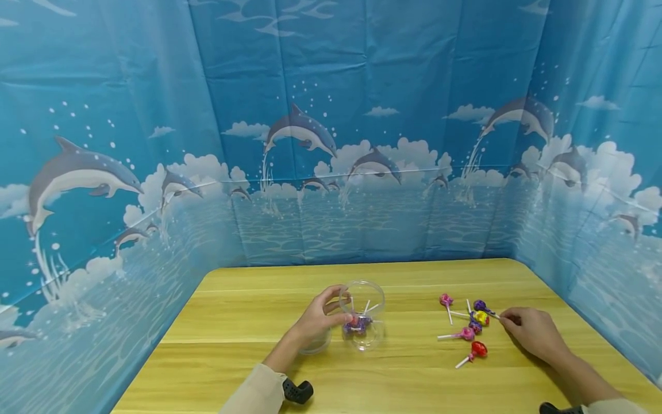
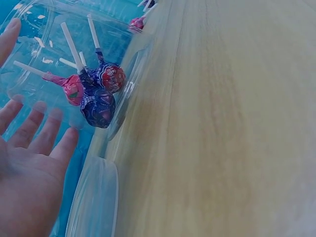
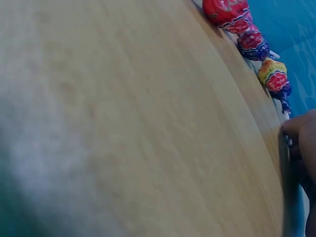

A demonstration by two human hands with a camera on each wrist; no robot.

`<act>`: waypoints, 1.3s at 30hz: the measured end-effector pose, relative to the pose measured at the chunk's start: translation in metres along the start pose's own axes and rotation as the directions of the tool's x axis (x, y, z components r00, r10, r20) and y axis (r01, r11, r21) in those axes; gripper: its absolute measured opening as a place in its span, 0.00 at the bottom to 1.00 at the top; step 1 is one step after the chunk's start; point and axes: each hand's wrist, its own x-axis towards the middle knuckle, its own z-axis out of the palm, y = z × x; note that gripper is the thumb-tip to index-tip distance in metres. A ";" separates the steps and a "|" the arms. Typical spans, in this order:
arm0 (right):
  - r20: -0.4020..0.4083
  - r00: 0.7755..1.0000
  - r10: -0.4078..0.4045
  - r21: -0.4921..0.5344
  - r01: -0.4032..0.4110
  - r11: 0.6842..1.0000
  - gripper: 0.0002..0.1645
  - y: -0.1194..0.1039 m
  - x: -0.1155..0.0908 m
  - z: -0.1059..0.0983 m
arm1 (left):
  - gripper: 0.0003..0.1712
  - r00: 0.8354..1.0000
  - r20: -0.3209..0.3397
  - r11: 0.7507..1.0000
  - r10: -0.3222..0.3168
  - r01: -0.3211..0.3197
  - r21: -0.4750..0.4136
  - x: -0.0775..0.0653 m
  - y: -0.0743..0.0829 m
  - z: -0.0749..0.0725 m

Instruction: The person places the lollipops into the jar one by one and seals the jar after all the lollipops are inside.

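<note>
A clear plastic jar (image 1: 365, 283) with several lollipops inside stands near the table's middle. My left hand (image 1: 314, 321) holds its left side, thumb in front and fingers behind. In the left wrist view, purple (image 2: 98, 108) and pink (image 2: 74, 90) lollipops show through the jar wall, sticks up or leaning. My right hand (image 1: 532, 332) pinches the white stick of a purple lollipop (image 1: 480, 305) at the right of a loose group. Beside its head lie a yellow lollipop (image 1: 482, 318) and another purple one (image 1: 475, 328).
A clear round lid (image 1: 316, 344) lies under the left wrist. Other loose lollipops on the wooden table (image 1: 248, 322) are a pink one (image 1: 446, 299) behind, a second pink one (image 1: 467, 334) and a red one (image 1: 478, 349) nearer me. A dolphin-print curtain (image 1: 331, 218) surrounds the table.
</note>
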 end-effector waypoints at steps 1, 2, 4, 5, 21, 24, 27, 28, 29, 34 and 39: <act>-0.013 1.000 0.000 -0.005 0.000 1.000 0.04 0.000 0.000 0.002 | 0.39 1.000 0.000 1.000 0.000 0.000 0.001 0.000 0.000 0.000; -0.023 1.000 0.001 -0.001 -0.001 1.000 0.05 0.001 0.001 0.002 | 0.39 1.000 0.002 1.000 0.001 -0.001 0.001 0.000 0.001 0.000; -0.041 0.999 0.007 0.006 -0.007 1.000 0.04 0.001 0.002 0.004 | 0.39 1.000 0.001 1.000 0.002 -0.002 0.000 -0.001 0.001 0.000; -0.045 0.999 0.012 0.011 -0.011 1.000 0.04 0.001 0.002 0.005 | 0.38 1.000 0.000 1.000 0.003 -0.003 0.000 -0.001 0.001 0.001; -0.157 0.986 0.063 0.096 -0.048 0.994 0.08 -0.009 0.010 0.004 | 0.37 1.000 -0.001 1.000 0.008 -0.008 -0.008 -0.001 -0.002 0.000; -0.174 0.982 0.072 0.112 -0.053 0.992 0.09 -0.014 0.015 0.001 | 0.37 1.000 0.001 1.000 0.009 -0.009 -0.013 0.000 -0.002 -0.001; -0.152 0.986 0.069 0.137 -0.048 0.989 0.11 -0.021 0.020 -0.004 | 0.38 1.000 0.002 1.000 0.010 -0.010 -0.013 0.001 -0.001 -0.001; -0.151 0.986 0.064 0.139 -0.043 0.989 0.11 -0.023 0.021 -0.005 | 0.38 1.000 0.003 1.000 0.009 -0.009 -0.012 0.001 -0.001 -0.001; -0.143 0.988 0.059 0.146 -0.038 0.989 0.12 -0.026 0.023 -0.007 | 0.38 1.000 0.002 1.000 0.009 -0.009 -0.011 0.001 -0.001 -0.001; -0.151 0.988 0.029 0.155 -0.005 0.988 0.11 -0.043 0.033 -0.011 | 0.38 1.000 0.003 1.000 0.014 -0.014 -0.004 0.000 0.000 -0.001; -0.138 0.990 0.007 0.196 0.020 0.980 0.11 -0.064 0.044 -0.014 | 0.39 1.000 0.003 1.000 0.022 -0.022 -0.013 0.000 0.000 0.000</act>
